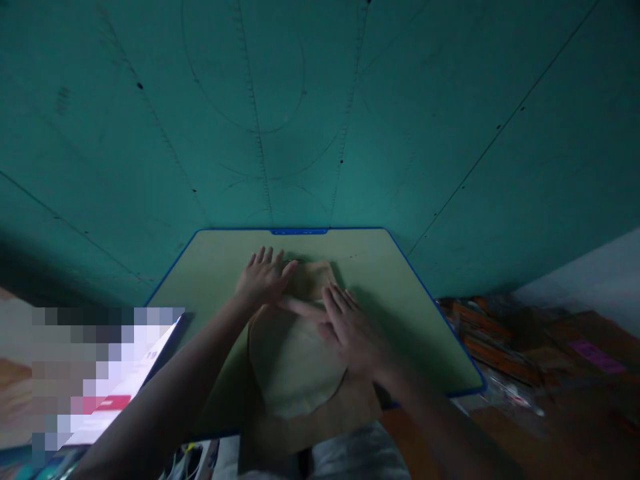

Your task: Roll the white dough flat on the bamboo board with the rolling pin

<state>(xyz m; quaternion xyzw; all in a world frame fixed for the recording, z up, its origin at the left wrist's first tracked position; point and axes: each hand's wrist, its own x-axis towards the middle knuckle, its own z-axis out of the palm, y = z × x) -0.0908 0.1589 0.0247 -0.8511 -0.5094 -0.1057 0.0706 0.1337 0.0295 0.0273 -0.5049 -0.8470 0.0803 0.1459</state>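
On the pale board [383, 257] lies a piece of brown paper [320, 423] with a large, pale, rounded area [295, 367] in its middle. I cannot tell whether that area is a separate sheet or an opening. My left hand [263, 277] rests flat at the paper's upper left, fingers spread. Lower and to the right, my right hand [345, 323] lies over the paper's right side with its fingers stretched out, touching it. Between the hands, a brown upper section [310, 279] shows, with a dark edge along its top.
A green wall [320, 120] with drawn lines and curves rises behind the board. Bagged and boxed goods [490, 340] lie on the floor at the right. At the left is a bright, partly pixelated screen or sheet [145, 360]. My lap [350, 453] is below the board.
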